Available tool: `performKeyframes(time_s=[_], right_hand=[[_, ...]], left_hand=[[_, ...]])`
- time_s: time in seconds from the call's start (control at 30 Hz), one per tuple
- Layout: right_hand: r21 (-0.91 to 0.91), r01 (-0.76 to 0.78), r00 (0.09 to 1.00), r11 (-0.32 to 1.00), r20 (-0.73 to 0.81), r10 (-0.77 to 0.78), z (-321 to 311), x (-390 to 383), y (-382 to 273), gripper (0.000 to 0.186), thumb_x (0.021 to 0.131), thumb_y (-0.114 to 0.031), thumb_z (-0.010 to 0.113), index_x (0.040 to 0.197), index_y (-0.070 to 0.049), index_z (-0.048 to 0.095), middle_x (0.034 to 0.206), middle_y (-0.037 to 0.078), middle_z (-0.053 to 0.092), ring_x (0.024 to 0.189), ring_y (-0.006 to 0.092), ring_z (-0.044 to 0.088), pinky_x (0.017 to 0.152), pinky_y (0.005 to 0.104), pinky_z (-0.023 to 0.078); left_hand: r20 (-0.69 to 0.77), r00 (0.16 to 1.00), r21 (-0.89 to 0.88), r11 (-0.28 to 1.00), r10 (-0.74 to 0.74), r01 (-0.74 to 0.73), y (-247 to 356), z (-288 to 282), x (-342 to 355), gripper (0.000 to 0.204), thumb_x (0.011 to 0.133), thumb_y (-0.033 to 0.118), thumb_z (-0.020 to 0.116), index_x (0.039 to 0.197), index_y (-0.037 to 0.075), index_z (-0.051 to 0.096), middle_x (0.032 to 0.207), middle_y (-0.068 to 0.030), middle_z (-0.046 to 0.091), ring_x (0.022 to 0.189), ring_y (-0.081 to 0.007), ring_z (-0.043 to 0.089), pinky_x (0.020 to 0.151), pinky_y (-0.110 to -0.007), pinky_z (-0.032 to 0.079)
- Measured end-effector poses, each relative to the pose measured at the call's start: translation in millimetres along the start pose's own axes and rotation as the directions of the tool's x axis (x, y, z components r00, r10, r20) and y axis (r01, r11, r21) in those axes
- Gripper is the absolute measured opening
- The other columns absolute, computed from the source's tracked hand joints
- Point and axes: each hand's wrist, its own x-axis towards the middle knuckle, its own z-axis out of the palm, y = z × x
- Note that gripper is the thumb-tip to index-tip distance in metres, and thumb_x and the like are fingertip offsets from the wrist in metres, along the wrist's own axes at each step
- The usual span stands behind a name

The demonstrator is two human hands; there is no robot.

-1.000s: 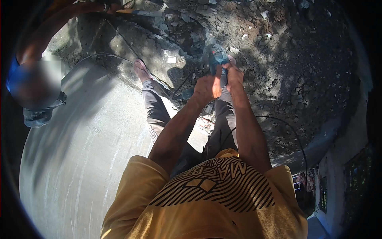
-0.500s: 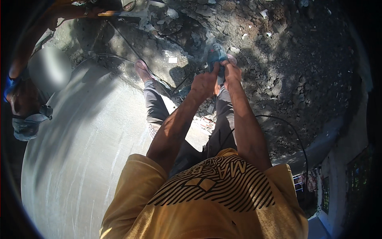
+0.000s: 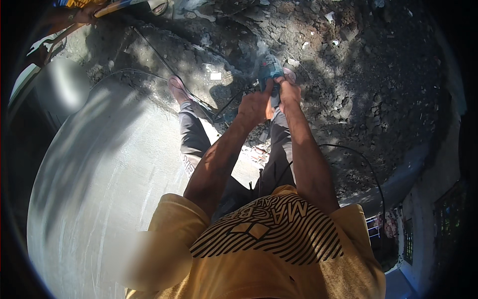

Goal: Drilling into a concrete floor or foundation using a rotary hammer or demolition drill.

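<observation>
A teal corded-looking power tool [image 3: 270, 67] points away from me over the broken, rubbly ground, just in front of my right foot. Its exact kind is hard to make out. My left hand [image 3: 255, 105] is closed around the rear of it, with a finger stretched along the body. Beside it, my right hand [image 3: 290, 93] grips the tool's right side with bent fingers. The tip of the tool is lost in pale dust and rubble. My feet stand apart, the left pink shoe [image 3: 178, 88] at the edge of the ground.
Black cable [image 3: 366, 162] curves past my right arm. Another cable [image 3: 154, 47] runs over the soil near my left foot. Smooth concrete [image 3: 104, 164] spreads to the left. At the upper left, a co-worker's hand [image 3: 82, 14] holds a long handle [image 3: 112, 7]. A white scrap [image 3: 215, 76] lies ahead.
The co-worker at the upper left has moved; the capped head and arm seen there have left view, and the long handle is tilted more. My hands and the tool have barely shifted.
</observation>
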Motion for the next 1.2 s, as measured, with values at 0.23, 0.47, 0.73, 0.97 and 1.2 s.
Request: performKeyframes(time_s=[0.23,0.47,0.73,0.97,1.2], right_hand=[[-0.023,0.040,0.999,0.999,-0.035,-0.041,6,15,12,0.058,0.065,-0.019,0.079,0.122,-0.009,0.070,0.118,0.012,0.069,0.101,0.0195,0.064,0.086,0.0317,0.049],[0.078,-0.010,1.000,0.997,-0.029,0.012,1,9,12,0.058,0.067,-0.020,0.078,0.124,-0.010,0.069,0.120,0.012,0.069,0.104,0.0192,0.064,0.088,0.0302,0.049],[-0.135,0.067,0.998,0.989,0.021,-0.065,32,-13,24,0.063,0.077,-0.025,0.071,0.137,-0.013,0.058,0.125,0.018,0.065,0.110,0.0282,0.065,0.093,0.0345,0.050],[-0.050,0.149,0.989,0.988,0.006,-0.149,83,-49,64,0.068,0.080,-0.027,0.068,0.143,-0.012,0.050,0.140,0.023,0.051,0.124,0.0343,0.055,0.102,0.0378,0.045],[-0.320,0.213,0.963,0.923,-0.092,-0.255,91,-44,76,0.068,0.079,-0.035,0.064,0.142,-0.014,0.052,0.112,0.027,0.067,0.107,0.0407,0.065,0.095,0.0430,0.050]], left_hand=[[-0.007,1.000,0.039,0.999,-0.003,0.003,-3,-4,-2,0.095,0.078,0.034,0.077,0.148,0.002,0.021,0.084,-0.0198,0.070,0.079,-0.0350,0.072,0.072,-0.043,0.058],[-0.050,0.998,0.014,1.000,0.025,-0.025,-1,11,-1,0.096,0.077,0.034,0.076,0.148,0.002,0.021,0.084,-0.0202,0.070,0.079,-0.0349,0.072,0.071,-0.042,0.058],[-0.070,0.996,-0.059,0.997,-0.057,0.053,-37,9,-6,0.096,0.073,0.033,0.076,0.150,0.009,0.024,0.083,-0.0234,0.070,0.080,-0.0401,0.070,0.074,-0.048,0.057],[0.059,0.994,-0.069,0.993,-0.095,0.099,-98,0,-34,0.097,0.070,0.028,0.075,0.153,0.023,0.026,0.091,-0.0255,0.069,0.085,-0.0447,0.068,0.075,-0.052,0.055],[-0.030,0.998,-0.136,0.990,-0.053,0.048,-108,19,-27,0.096,0.071,0.026,0.074,0.153,0.019,0.024,0.096,-0.0270,0.069,0.084,-0.0461,0.068,0.074,-0.052,0.055]])
